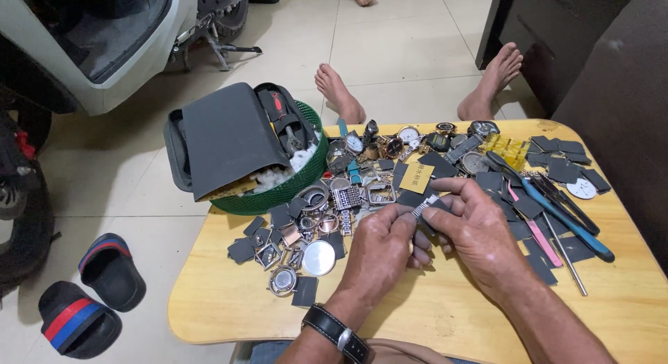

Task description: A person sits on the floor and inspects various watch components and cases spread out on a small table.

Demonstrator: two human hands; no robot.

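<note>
Head camera view: left hand (379, 249) and right hand (476, 228) pinch a light, jointed, likely slippery metal watch-band segment (423, 208) by its ends above the wooden table (452, 315).

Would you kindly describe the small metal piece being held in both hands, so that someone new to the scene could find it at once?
Start at the wooden table and find the two hands meeting near its middle, in front of the heap of watch parts. Pinched between the left hand and the right hand is a short silver metal watch-band segment. Unlike the flat dark squares and round cases around it, it is ribbed, shiny and lifted off the table.
</note>
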